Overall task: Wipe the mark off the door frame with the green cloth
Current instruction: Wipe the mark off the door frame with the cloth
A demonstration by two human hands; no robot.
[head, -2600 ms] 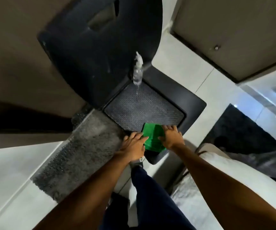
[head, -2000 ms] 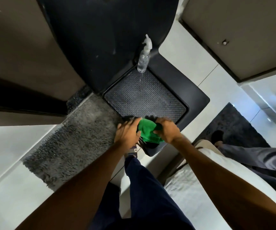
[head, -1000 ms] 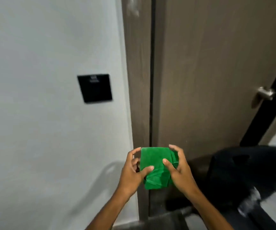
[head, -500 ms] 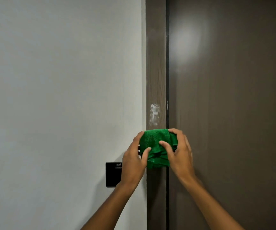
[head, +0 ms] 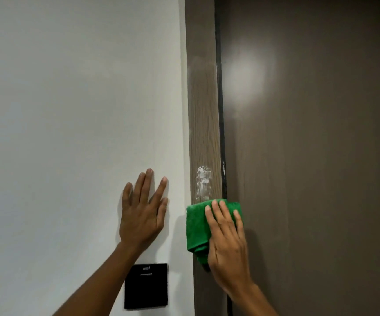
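A white smeared mark (head: 203,181) shows on the brown wood-grain door frame (head: 203,110). Just below it, my right hand (head: 226,238) presses the folded green cloth (head: 197,226) flat against the frame, fingers spread over the cloth. The cloth's top edge touches the bottom of the mark. My left hand (head: 143,210) lies flat on the white wall (head: 70,110) to the left of the frame, fingers apart and holding nothing.
A black square wall panel (head: 146,285) is mounted on the wall below my left hand. The dark brown door (head: 309,156) fills the right side, with a bright light reflection on it near the top.
My left hand has let go of the cloth and moved left onto the wall. My right hand now holds the cloth alone, pressed against the frame under the mark.
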